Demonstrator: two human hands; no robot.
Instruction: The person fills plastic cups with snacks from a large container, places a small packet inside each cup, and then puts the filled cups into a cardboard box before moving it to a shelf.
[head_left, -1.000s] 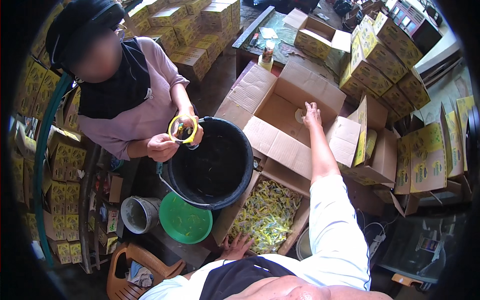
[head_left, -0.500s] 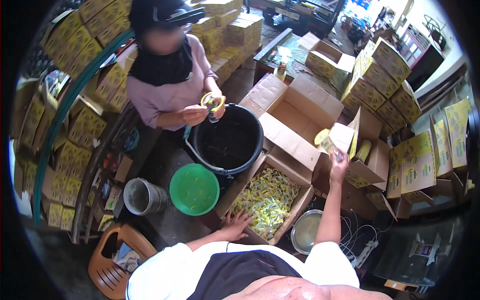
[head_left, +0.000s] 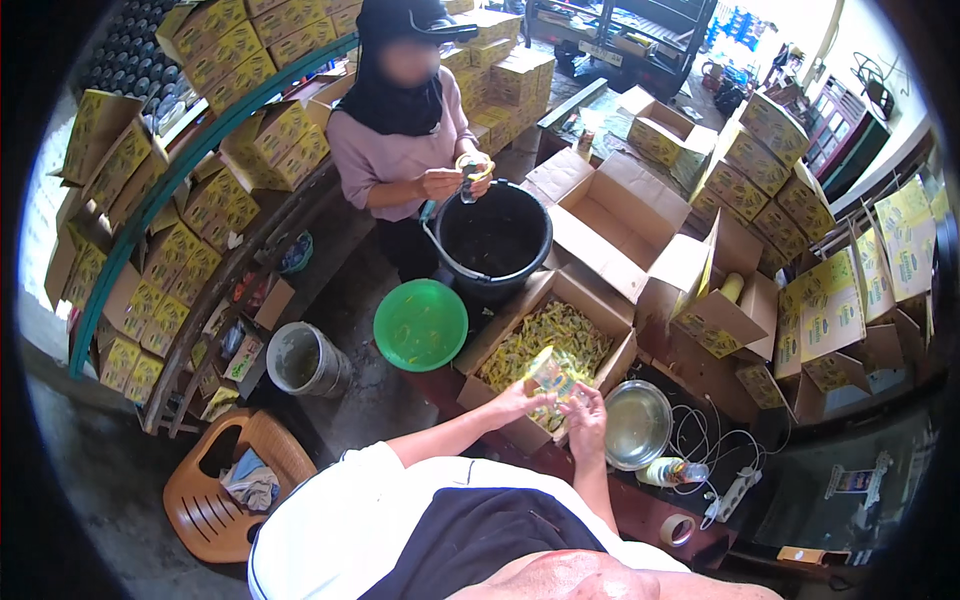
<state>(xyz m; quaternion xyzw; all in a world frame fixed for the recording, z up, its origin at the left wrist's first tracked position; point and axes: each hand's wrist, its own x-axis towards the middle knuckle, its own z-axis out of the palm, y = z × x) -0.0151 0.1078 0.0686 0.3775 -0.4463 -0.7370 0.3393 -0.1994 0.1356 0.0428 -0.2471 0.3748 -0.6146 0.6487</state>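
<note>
I have the left hand (head_left: pixel 514 402) and right hand (head_left: pixel 586 420) below the middle of the frame, both gripping a clear container (head_left: pixel 550 373) between them, over a carton (head_left: pixel 619 362) of yellow packets (head_left: pixel 520 342). I see a round basin (head_left: pixel 638 424) to their right; at upper centre, a co-worker (head_left: pixel 400 155) holds a yellow-rimmed container (head_left: pixel 473 163).

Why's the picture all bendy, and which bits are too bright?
Head view: the fisheye lens bends the teal rail and leaves black corners; head view: strong light washes out the wall at upper right; head view: the clear container between the left hand and right hand shows pale shine.
</note>
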